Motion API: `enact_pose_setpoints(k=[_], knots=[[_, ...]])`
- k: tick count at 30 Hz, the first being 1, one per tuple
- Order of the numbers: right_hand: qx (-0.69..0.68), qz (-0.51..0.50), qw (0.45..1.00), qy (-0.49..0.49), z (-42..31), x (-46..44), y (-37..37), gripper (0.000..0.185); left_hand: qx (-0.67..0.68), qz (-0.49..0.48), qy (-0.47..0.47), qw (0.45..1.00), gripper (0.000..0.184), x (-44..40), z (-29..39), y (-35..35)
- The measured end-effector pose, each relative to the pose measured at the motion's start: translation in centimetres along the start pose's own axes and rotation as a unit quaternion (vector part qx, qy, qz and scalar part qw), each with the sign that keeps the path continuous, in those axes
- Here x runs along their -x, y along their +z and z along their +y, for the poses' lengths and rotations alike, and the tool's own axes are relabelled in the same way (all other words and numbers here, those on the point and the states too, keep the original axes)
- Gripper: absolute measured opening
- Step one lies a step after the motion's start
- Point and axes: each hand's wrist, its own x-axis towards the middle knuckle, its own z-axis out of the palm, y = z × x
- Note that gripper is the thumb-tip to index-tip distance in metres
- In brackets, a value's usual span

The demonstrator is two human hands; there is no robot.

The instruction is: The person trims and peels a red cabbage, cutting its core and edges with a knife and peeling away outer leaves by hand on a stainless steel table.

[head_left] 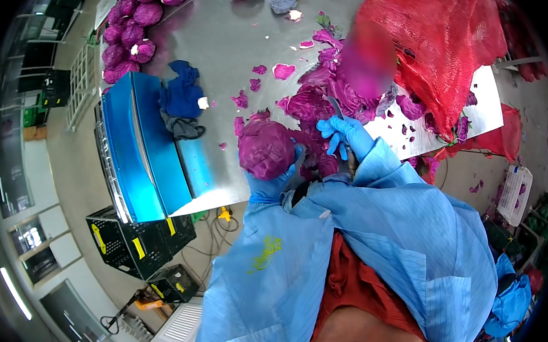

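Observation:
My left hand [272, 185], in a blue glove, is wrapped round the underside of a whole red cabbage [265, 149] at the table's near edge. To its right my right hand [346, 134], also gloved in blue, is closed round a knife [335, 107] whose curved blade points away from me. Purple cabbage leaves [312, 105] lie heaped just beyond and between both hands. A few small leaf scraps [284, 71] are scattered farther out on the metal table [224, 54].
Several red cabbages [132, 35] are piled at the far left. A blue box [145, 145] stands at the left edge, beside dark blue cloths [181, 91]. On the right lies a red mesh bag [442, 38]. Black crates [136, 244] stand on the floor below left.

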Motion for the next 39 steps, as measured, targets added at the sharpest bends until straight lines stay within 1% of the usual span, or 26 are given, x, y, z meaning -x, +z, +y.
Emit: enact_pose_setpoints(k=[1,3,4,5,8,10,13,14,15,16,17,18,19,21,23,24,26,29,30,32,33,34,36,39], knots=[[0.017,-0.005,1.000,0.006,0.3,-0.2,-0.2,0.038,0.012,-0.014,-0.009,1.000,0.071,0.3,0.1,0.3],[0.039,-0.020,0.999,0.014,1.0,-0.7,-0.6,0.034,0.178,-0.069,-0.037,0.981,0.074,0.6,0.1,0.2],[0.028,-0.029,0.999,0.011,1.6,-1.1,-1.0,0.034,0.328,-0.107,-0.054,0.937,0.072,0.5,-0.9,-0.8],[0.016,-0.039,0.999,0.008,2.5,-1.5,-1.5,0.034,0.469,-0.143,-0.071,0.869,0.071,0.5,-1.3,-1.4],[0.014,-0.049,0.999,0.012,2.9,-1.7,-1.8,0.036,0.539,-0.224,-0.097,0.806,0.067,0.6,0.7,-0.1],[0.023,-0.042,0.999,0.014,2.2,-1.2,-1.2,0.038,0.535,-0.217,-0.104,0.810,0.067,0.5,0.3,-0.5],[0.072,-0.104,0.992,0.008,2.0,-0.1,-0.9,0.039,0.524,-0.221,-0.113,0.814,0.067,0.6,0.8,-0.1],[0.096,-0.099,0.991,0.004,1.9,0.2,-0.6,0.040,0.520,-0.225,-0.116,0.816,0.067,0.7,1.0,0.1],[0.119,-0.092,0.989,0.000,1.4,0.5,0.3,0.043,0.438,-0.189,-0.087,0.875,0.067,0.7,1.0,0.1],[0.142,-0.086,0.986,-0.003,0.9,0.9,1.2,0.046,0.351,-0.151,-0.057,0.923,0.068,0.6,1.0,-0.1],[0.158,-0.075,0.984,-0.029,0.1,1.5,2.1,0.058,0.259,-0.111,-0.026,0.959,0.068,0.6,0.9,-0.1],[0.148,-0.081,0.983,-0.069,-1.0,1.9,3.0,0.062,0.160,-0.073,0.021,0.984,0.069,0.5,0.9,0.2],[0.138,-0.088,0.981,-0.108,-2.0,2.3,3.8,0.065,0.059,-0.035,0.069,0.995,0.070,0.5,1.2,1.0],[0.147,-0.100,0.969,-0.170,-2.6,1.9,4.6,0.072,0.015,0.002,0.097,0.995,0.071,0.5,2.1,2.8],[0.077,-0.138,0.979,-0.131,-2.6,0.9,5.1,0.072,0.127,-0.002,0.057,0.990,0.073,0.9,4.3,5.3],[0.048,-0.158,0.980,-0.108,-2.4,0.2,4.6,0.068,0.192,-0.015,0.028,0.981,0.072,1.0,4.5,5.6],[-0.025,-0.196,0.978,-0.067,-1.9,-1.0,3.3,0.061,0.320,-0.043,-0.028,0.946,0.069,1.6,5.0,5.8],[-0.138,-0.236,0.962,-0.016,0.8,-3.6,1.3,0.054,0.197,0.008,-0.035,0.980,0.065,3.2,5.9,6.6],[-0.171,-0.245,0.954,0.001,1.0,-4.1,1.1,0.054,0.117,0.021,-0.028,0.992,0.069,3.4,5.9,6.3],[-0.282,-0.242,0.926,0.068,2.0,-4.4,1.1,0.058,-0.043,0.051,-0.017,0.998,0.078,4.0,6.0,5.5],[-0.281,-0.246,0.922,0.098,1.9,-4.7,1.1,0.059,-0.114,0.066,0.062,0.989,0.087,3.8,6.4,5.7],[-0.281,-0.250,0.918,0.128,1.8,-5.1,1.0,0.060,-0.183,0.082,0.139,0.970,0.096,3.6,6.9,6.0],[-0.284,-0.257,0.904,0.190,2.1,-5.4,1.2,0.061,-0.318,0.109,0.284,0.898,0.114,3.2,7.9,6.4],[-0.222,-0.273,0.911,0.214,2.0,-5.4,1.6,0.063,-0.413,0.014,0.311,0.856,0.132,1.8,9.1,4.9]])
